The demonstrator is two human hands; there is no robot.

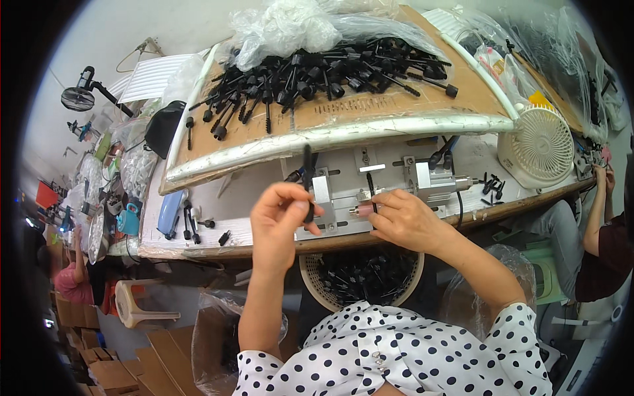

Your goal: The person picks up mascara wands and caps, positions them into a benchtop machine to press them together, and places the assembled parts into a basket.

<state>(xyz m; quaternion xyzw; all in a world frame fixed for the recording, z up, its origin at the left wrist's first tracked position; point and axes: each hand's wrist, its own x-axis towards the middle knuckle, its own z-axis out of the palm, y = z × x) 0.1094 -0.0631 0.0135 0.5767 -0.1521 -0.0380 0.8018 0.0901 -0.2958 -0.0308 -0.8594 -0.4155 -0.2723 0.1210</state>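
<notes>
My left hand [281, 214] is raised in front of the bench fixture, fingers closed round a black rod-shaped part [307, 164] that stands nearly upright. At the middle of the metal fixture [321, 191], my right hand [406, 221] has its fingertips pinched at a second slim black rod [370, 183]. That rod sticks up beside a small white bar, and its lower end is partly covered by the fingers. A pink piece [361, 210] shows just left of those fingertips. Metal cylinder blocks [432, 181] of the fixture sit right of my right hand.
A raised cardboard tray [462, 99] carries a heap of black rods [317, 72] under clear plastic. Below the bench edge, a basket [314, 280] holds many more. A white fan [545, 142] and loose black parts [492, 188] lie to the right. Other people work at both sides.
</notes>
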